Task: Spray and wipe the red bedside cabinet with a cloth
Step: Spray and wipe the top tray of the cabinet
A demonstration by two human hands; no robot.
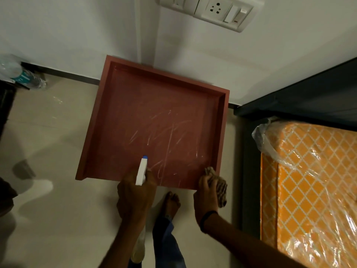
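The red cabinet point(154, 120) stands against the white wall point(77, 26), its rimmed top streaked with pale marks. Over its near edge the left hand point(135, 192) grips a spray bottle point(141, 172), nozzle pointing onto the top. The right hand point(205, 192), fingers closed around a bunched cloth point(220, 186), rests at the near right corner. A plastic-wrapped orange mattress point(309, 190) lies to the right on the tiled floor point(58, 132).

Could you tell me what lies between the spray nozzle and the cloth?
Head view: only bare, scratched cabinet top between spray nozzle and cloth.
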